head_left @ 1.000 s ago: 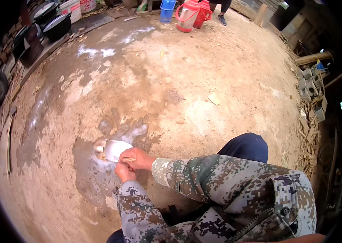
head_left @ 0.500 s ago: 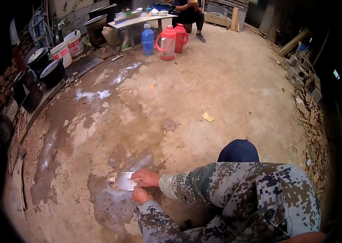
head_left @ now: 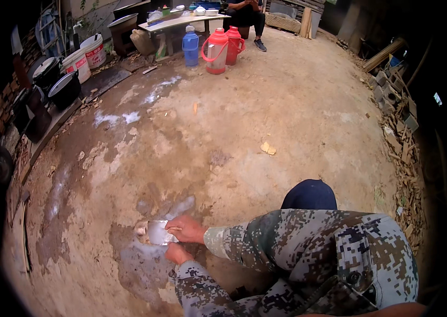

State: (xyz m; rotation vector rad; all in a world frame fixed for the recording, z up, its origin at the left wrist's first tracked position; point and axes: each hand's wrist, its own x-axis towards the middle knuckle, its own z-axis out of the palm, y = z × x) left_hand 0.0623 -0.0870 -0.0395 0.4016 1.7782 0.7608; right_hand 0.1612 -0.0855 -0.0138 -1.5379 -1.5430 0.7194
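Observation:
A cleaver with a broad, shiny rectangular blade is held low over wet ground in front of me. My right hand is closed at its right end, and the handle is hidden in the grip. Just below, my left hand has its fingers pressed together at the blade's near right corner. Beside the blade's left edge shows a pale, rounded lump, perhaps the end of a stone. Whatever lies under the blade is covered. Whitish suds lie on the ground around it.
A red thermos flask, a second red one and a blue one stand by a low table. Someone sits behind it. Black pots and white buckets line the left; blocks and wood scraps the right.
Both hands and the cleaver appear slightly further left, partly because the view has shifted a little. The blade's angle has changed slightly. Both hands keep their hold.

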